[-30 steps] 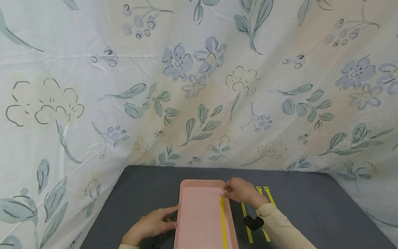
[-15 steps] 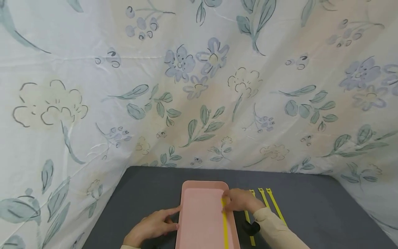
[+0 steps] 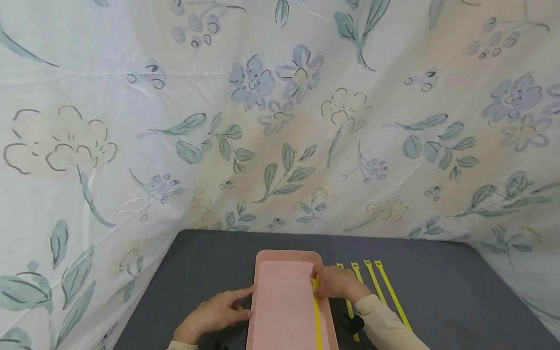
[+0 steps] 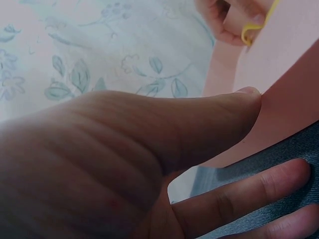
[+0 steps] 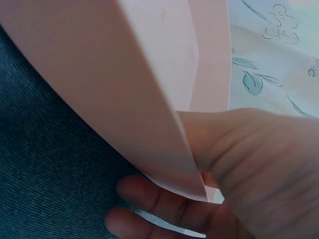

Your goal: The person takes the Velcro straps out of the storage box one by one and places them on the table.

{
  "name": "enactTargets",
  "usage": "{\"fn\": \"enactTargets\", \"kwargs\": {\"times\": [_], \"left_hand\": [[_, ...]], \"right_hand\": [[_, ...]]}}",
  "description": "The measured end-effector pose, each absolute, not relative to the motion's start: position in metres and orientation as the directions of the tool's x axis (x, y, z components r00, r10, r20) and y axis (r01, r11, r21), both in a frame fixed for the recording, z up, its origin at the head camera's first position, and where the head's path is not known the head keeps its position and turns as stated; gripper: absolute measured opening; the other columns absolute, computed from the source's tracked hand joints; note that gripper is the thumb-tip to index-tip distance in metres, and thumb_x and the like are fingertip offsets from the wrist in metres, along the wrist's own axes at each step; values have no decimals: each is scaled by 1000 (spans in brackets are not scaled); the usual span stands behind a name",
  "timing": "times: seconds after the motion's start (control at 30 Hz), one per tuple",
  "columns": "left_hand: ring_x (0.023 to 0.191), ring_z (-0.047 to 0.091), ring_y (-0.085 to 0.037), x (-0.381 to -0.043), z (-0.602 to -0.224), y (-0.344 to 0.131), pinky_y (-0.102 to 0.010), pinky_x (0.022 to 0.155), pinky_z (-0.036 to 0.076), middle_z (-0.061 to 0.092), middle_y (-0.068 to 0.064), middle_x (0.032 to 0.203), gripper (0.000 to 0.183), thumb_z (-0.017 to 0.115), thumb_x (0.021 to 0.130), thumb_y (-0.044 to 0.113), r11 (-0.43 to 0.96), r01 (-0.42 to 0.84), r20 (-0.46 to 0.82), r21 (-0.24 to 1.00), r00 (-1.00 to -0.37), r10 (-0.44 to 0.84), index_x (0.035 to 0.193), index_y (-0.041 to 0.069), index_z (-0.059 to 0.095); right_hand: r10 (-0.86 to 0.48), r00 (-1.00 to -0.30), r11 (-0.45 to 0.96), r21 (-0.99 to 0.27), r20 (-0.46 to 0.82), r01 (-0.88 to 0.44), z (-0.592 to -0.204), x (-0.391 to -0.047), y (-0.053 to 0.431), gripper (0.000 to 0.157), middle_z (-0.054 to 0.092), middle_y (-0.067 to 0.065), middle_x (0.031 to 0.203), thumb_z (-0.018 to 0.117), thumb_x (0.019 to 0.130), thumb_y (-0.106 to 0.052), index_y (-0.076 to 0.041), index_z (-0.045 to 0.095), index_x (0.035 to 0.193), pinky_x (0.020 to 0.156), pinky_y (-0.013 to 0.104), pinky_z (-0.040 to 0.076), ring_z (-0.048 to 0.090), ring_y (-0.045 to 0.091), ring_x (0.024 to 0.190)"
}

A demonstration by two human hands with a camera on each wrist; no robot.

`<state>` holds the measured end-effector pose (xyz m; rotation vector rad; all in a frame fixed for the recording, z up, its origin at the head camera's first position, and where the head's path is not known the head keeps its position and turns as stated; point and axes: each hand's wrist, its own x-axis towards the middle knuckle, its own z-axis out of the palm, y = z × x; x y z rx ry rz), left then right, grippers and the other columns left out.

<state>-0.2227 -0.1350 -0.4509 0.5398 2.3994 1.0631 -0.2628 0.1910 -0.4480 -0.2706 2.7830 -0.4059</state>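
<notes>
A pink rectangular tray (image 3: 286, 255) lies lengthwise before me. Along its right inner side runs a yellow cable-tie strap (image 3: 317, 321). My right hand (image 3: 339, 282) reaches over the tray's right wall and pinches the strap's far end, which curls up by the fingertips in the left wrist view. In the right wrist view, my right thumb goes inside the tray wall (image 5: 99, 74) while other fingers stay outside, below the rim. My left hand (image 3: 214, 313) touches the tray's left side with fingers extended; its thumb (image 4: 214, 117) meets the rim in the left wrist view.
Several more yellow straps (image 3: 393, 296) with slotted heads lie side by side right of the tray, partly under my right forearm. A dark grey cloth (image 3: 214, 267) covers the table. Behind it hangs a floral curtain (image 3: 280, 121). A black device (image 3: 350, 323) sits at my right wrist.
My right hand has come nearer along the tray's right side, from its far corner to the strap's end, and now pinches it. My left hand stays at the left side.
</notes>
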Motion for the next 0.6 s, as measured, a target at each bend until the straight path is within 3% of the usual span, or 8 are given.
{"fn": "enactTargets", "kwargs": {"times": [0.1,0.2,0.3,0.43,0.6], "left_hand": [[64,58,-16,-223,-452,-137,-34,58,39,66,1,81,62,71,95,30,628,169,-245,760,-821,516,152,17,49],[64,59,-15,-225,-455,-138,-34,57,39,66,1,81,63,71,94,33,620,163,-246,768,-818,520,152,18,49],[65,60,-13,-229,-464,-140,-34,59,41,67,5,83,66,71,93,41,635,162,-262,756,-814,519,152,24,49],[65,60,-10,-235,-475,-141,-33,59,42,67,8,83,68,69,93,50,652,187,-262,735,-808,527,153,29,47],[63,59,-16,-228,-461,-138,-35,58,39,66,2,82,66,72,93,38,623,176,-240,762,-818,523,152,20,49]], "right_hand": [[-230,-937,940,-311,-264,-143,-448,-262,191,29,65,-4,88,78,84,-23,-16,68,110,65,39,42,54,16,71],[-233,-943,937,-315,-239,-152,-448,-260,190,15,60,-4,77,78,83,-21,-17,66,91,63,38,38,51,15,65],[-247,-947,933,-316,-204,-175,-449,-255,189,29,41,-6,59,77,83,-17,-19,52,67,57,35,26,36,14,55],[-262,-951,928,-314,-163,-201,-451,-253,187,48,24,-7,53,72,82,-10,-21,34,55,54,32,16,21,12,51],[-252,-957,930,-311,-145,-198,-456,-254,189,40,29,-7,53,69,84,-10,-21,41,58,53,32,20,26,12,50]]}}
